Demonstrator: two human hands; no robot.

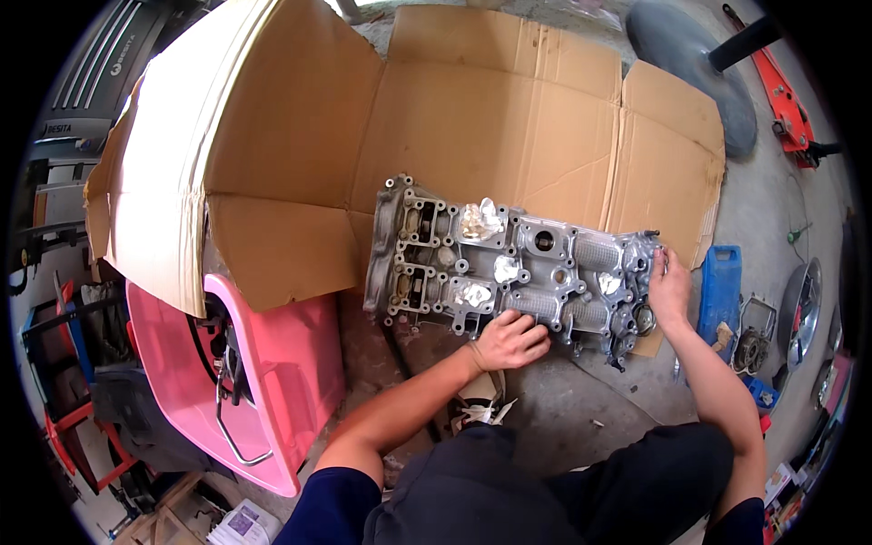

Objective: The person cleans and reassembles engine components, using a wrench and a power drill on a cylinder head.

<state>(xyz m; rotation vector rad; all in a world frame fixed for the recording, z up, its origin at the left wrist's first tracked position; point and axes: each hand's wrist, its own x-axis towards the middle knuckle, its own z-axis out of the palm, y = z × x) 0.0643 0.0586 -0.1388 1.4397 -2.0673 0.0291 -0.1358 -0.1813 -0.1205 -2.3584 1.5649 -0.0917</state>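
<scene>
A long grey metal engine cylinder head [536,263], with many bolt holes and round openings, lies across the cardboard and the floor in front of me. Crumpled silvery foil [481,220] is stuffed into several of its openings. My left hand [511,341] has its fingers curled against the near edge, left of the middle. At the right end, my right hand [669,287] grips the corner, thumb and fingers around the casting's edge. The undersides of both grips are hidden.
Opened cardboard [490,127] spreads behind, its left flap standing up. A pink plastic tub [304,363] holding metal parts is at the left. To the right are a blue case [720,291], a metal bowl [799,313] and a red floor jack [786,100]. A round grey base [677,54] stands far right.
</scene>
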